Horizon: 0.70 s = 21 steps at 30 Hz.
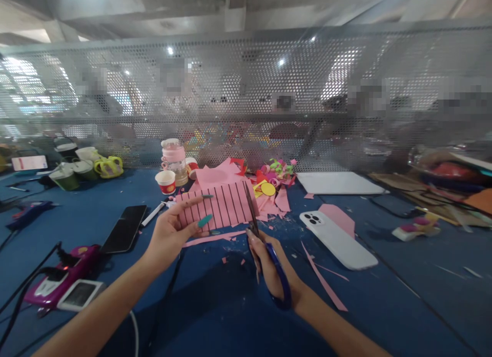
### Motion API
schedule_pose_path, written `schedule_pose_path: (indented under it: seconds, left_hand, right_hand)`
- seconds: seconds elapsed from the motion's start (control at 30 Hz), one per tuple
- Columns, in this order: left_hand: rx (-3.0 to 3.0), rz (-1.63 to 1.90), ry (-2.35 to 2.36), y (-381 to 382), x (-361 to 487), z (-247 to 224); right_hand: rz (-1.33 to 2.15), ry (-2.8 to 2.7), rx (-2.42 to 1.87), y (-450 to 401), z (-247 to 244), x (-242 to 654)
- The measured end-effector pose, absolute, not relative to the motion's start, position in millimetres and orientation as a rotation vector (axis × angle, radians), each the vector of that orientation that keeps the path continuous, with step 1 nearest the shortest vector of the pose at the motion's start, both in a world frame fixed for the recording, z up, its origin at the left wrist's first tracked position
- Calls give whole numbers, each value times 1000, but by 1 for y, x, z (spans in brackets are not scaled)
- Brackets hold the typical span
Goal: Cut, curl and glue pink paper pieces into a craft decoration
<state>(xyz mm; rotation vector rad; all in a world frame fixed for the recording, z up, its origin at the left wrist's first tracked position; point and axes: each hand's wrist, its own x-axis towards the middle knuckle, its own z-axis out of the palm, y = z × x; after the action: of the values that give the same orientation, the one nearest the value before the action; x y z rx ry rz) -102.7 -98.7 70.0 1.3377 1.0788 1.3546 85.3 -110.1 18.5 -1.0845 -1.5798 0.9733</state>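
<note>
My left hand (pixel 169 236) pinches the left part of a pink sheet (pixel 226 205) marked with several dark, nearly upright lines. My right hand (pixel 274 262) is closed around blue-handled scissors (pixel 283 282), whose blades point up and away at the sheet's right end. Below the sheet lies a thin pink strip (pixel 215 238). Behind it is a pile of pink paper (pixel 219 173) with red, yellow and green pieces to its right. Small pink scraps are scattered on the blue table (pixel 215 305).
Left are a black phone (pixel 125 229), a purple power strip (pixel 63 277) with cables, a paper cup (pixel 166 182) and a bottle (pixel 174 159). Right are a white phone (pixel 338 240), a closed white laptop (pixel 340 183) and pink strips. A perforated metal screen (pixel 246 100) stands behind.
</note>
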Motion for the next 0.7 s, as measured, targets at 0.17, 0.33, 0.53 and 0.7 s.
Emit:
schedule_pose_path:
  seconds: [0.17, 0.33, 0.53, 0.7]
  left_hand:
    - [1288, 1348, 1051, -98, -102, 71]
    - [1165, 1313, 1018, -98, -101, 73]
    - [1278, 1361, 1061, -99, -101, 70]
    - [1342, 1378, 1062, -101, -100, 69]
  right_hand:
    - [952, -1600, -1065, -111, 20, 86]
    - [934, -1626, -1069, -110, 22, 87]
    - [885, -1634, -1073, -108, 21, 87]
    - [905, -1634, -1086, -108, 21, 87]
